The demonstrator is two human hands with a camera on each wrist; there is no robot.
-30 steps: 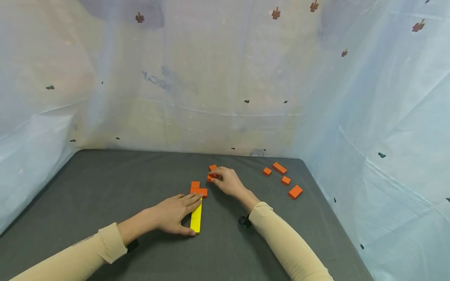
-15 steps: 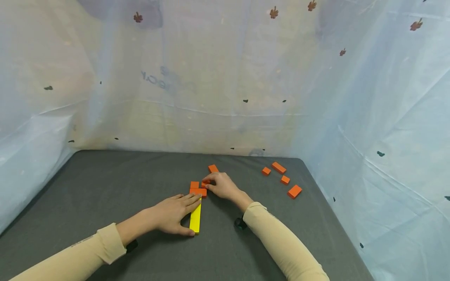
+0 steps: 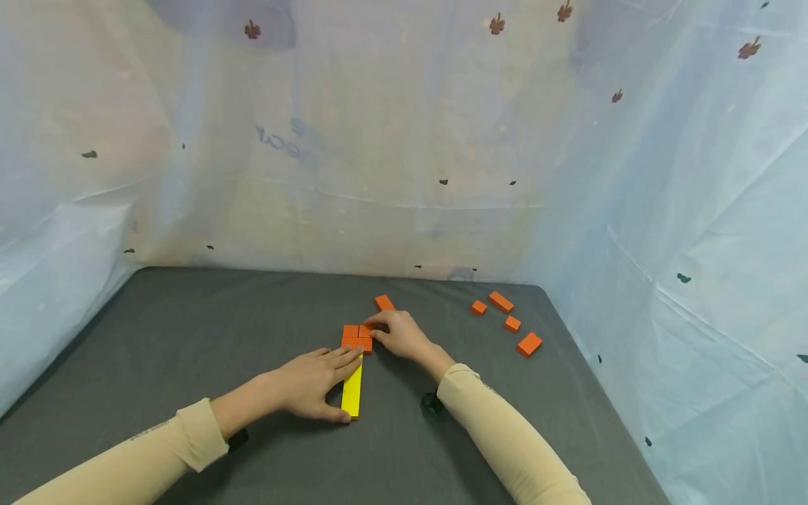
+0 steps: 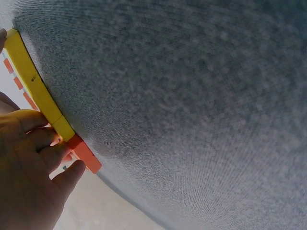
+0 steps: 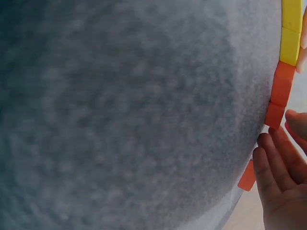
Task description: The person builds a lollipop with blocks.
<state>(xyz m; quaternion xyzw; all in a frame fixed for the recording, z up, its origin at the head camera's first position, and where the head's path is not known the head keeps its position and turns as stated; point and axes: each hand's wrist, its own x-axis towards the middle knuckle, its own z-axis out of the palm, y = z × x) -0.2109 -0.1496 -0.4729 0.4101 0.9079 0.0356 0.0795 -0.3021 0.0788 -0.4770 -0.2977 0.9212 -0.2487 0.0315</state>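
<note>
My left hand lies across a yellow bar, fingers extended over its far end and thumb at its near end. In the left wrist view a seam crosses the yellow piece. Beyond it sits an orange block, set crosswise. Two small orange pieces adjoin its far side: a left block and a right block. My right hand pinches the right one between thumb and fingers. The right wrist view shows this small block by the fingertips.
Behind the right hand lies a loose orange block. Several orange blocks are scattered at the back right of the grey table. Plastic sheeting hangs at the back and sides.
My right hand has brought the small orange block leftward and nearer, from beside the loose block to against the left small block. My left hand has stayed in place.
</note>
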